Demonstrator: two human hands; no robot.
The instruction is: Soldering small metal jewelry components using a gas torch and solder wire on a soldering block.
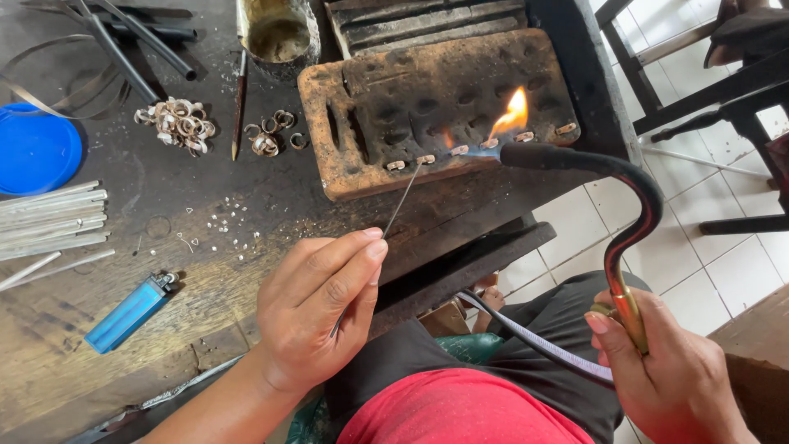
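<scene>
My left hand (316,308) pinches a thin metal rod (400,204) whose tip reaches a small metal piece (425,159) on the scorched soldering block (370,107). My right hand (657,374) grips the brass handle of a curved gas torch (633,222). Its dark nozzle points left along the block's front edge, and an orange flame (511,115) burns over a row of several small metal pieces (493,144). A hose (534,339) runs from the torch across my lap.
On the dark wooden bench (214,205) lie a pile of metal rings (177,123), a few loose rings (271,136), tiny metal bits (222,224), a blue lighter (130,312), metal strips (49,218), a blue lid (33,148) and a metal cup (278,31). White floor tiles and chair legs (723,99) lie right.
</scene>
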